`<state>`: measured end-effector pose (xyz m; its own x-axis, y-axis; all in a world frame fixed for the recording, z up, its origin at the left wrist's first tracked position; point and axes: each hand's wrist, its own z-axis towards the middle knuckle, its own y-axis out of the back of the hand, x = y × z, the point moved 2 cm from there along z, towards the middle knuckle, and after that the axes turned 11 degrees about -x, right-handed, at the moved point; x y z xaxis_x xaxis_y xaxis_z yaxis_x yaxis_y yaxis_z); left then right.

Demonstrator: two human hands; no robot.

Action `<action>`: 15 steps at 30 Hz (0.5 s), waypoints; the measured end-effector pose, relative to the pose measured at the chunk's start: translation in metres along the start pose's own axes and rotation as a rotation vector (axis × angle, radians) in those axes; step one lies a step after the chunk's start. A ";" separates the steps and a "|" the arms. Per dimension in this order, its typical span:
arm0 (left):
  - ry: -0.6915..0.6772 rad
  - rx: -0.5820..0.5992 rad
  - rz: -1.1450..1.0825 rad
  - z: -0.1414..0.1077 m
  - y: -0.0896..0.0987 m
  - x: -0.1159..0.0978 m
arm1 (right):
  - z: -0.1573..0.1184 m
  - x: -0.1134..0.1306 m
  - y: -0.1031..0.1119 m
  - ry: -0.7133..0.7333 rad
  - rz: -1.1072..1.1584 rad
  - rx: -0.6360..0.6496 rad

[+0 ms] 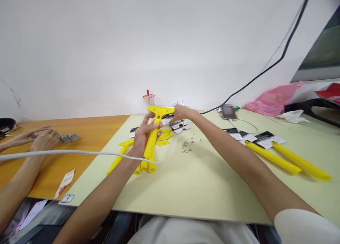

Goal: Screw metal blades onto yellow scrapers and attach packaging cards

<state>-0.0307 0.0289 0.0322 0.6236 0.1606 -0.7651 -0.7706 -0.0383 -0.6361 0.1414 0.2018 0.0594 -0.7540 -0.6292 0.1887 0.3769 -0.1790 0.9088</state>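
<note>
My left hand point(143, 136) is wrapped round the handle of a yellow scraper point(152, 139), raised above the table with its wide head up. A metal strip runs along the top of the head, and small screws show on its face. At the right end of that head, my right hand point(181, 113) has its fingers bent in and appears to pinch the end; the fingertips are partly hidden. Below the left hand lie more yellow scraper handles point(120, 159) and flat yellow pieces point(163, 143). Small metal screws point(185, 145) are scattered to the right.
Two yellow handles point(273, 157) with black-and-white cards point(267, 139) lie at the right. A lidded cup point(148, 97) stands by the wall. A white cable point(79, 152) crosses in front of my left arm. At the left, another person's hands point(46, 139) handle grey pieces point(69, 138).
</note>
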 end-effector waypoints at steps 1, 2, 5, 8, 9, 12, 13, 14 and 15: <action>-0.021 0.002 0.021 0.000 -0.002 -0.003 | -0.003 0.001 0.009 0.006 -0.014 -0.014; -0.047 0.004 0.041 0.001 -0.006 -0.007 | -0.006 0.001 0.019 0.012 -0.031 -0.035; -0.120 0.026 0.097 0.003 -0.024 -0.022 | -0.021 0.000 0.056 0.032 -0.106 -0.148; -0.174 0.066 0.133 0.007 -0.052 -0.039 | -0.041 -0.001 0.095 0.048 -0.124 -0.275; -0.203 0.076 0.131 0.009 -0.063 -0.044 | -0.048 -0.001 0.107 0.032 -0.121 -0.297; -0.267 0.124 0.104 0.015 -0.098 -0.059 | -0.067 0.000 0.136 -0.002 -0.079 -0.324; -0.284 0.148 0.096 0.016 -0.109 -0.062 | -0.073 0.001 0.143 -0.018 -0.063 -0.322; -0.298 0.169 0.091 0.017 -0.120 -0.065 | -0.077 0.001 0.149 -0.030 -0.052 -0.321; -0.316 0.190 0.085 0.018 -0.130 -0.067 | -0.081 0.002 0.153 -0.038 -0.046 -0.318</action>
<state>0.0253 0.0410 0.1676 0.5077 0.4621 -0.7271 -0.8471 0.1144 -0.5189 0.2411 0.1123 0.1685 -0.7915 -0.5873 0.1691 0.4863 -0.4375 0.7564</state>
